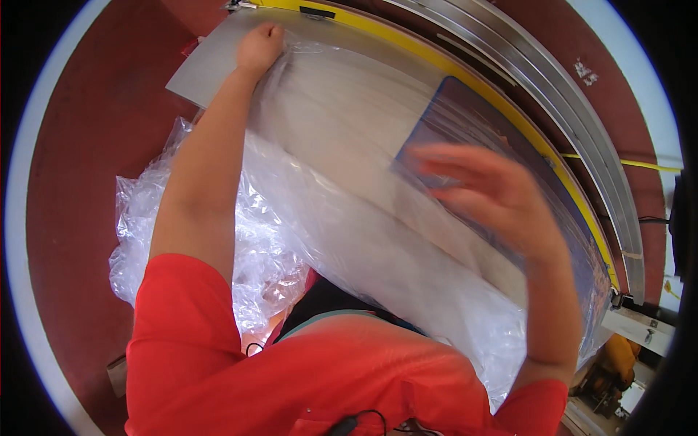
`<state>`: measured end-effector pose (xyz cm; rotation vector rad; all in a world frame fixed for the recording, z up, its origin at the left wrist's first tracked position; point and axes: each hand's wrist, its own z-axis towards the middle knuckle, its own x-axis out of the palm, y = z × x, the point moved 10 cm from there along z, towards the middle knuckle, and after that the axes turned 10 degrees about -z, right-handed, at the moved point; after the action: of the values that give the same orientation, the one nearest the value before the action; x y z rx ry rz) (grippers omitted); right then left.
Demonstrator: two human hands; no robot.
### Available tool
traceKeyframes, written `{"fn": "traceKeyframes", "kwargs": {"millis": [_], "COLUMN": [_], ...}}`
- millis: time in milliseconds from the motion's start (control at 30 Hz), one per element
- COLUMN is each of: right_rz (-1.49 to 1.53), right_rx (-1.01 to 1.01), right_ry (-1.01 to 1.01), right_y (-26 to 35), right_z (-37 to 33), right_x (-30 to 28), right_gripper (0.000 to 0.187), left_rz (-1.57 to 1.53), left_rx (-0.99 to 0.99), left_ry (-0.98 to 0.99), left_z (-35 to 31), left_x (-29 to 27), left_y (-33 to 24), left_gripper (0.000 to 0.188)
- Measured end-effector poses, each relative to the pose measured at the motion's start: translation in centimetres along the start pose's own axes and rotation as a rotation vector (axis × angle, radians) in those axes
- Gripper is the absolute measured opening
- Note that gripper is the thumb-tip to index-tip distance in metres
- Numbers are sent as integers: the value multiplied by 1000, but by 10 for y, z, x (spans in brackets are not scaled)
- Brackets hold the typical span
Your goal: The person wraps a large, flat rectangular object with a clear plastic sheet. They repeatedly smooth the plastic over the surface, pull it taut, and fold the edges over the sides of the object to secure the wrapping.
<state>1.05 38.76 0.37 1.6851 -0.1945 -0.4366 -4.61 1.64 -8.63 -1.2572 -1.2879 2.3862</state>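
Note:
Clear plastic sheeting (407, 240) spreads over a pale table surface (211, 69) in front of me and drapes down over its near edge. At the far left, my left hand (260, 51) is closed in a fist on the gathered edge of the sheeting. My right hand (488, 190) hovers over the sheeting at the right, blurred by motion, its fingers stretched out and nothing seen in them. Beneath the film on that side lies a dark panel with a blue border (472, 120).
A heap of crumpled plastic film (269, 254) hangs at my left side. Along the table's far edge runs a yellow strip (407, 36), with metal rails (538, 65) beyond it. The floor (80, 218) is dark red. Orange-yellow equipment (618, 360) stands at the lower right.

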Motion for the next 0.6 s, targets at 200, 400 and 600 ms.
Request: {"fn": "traceKeyframes", "kwargs": {"millis": [200,400,600], "right_rz": [135,108,128], "right_rx": [183,-426,-234], "right_ry": [150,604,-694], "right_y": [-61,45,26], "right_z": [161,45,-244], "right_x": [116,148,-85], "right_gripper": [54,15,16], "left_rz": [-324,-177,87], "left_rx": [-5,29,122], "left_ry": [136,148,36], "left_z": [-1,-3,19], "left_x": [33,21,27], "left_y": [-32,-23,-11], "left_gripper": [28,30,38]}}
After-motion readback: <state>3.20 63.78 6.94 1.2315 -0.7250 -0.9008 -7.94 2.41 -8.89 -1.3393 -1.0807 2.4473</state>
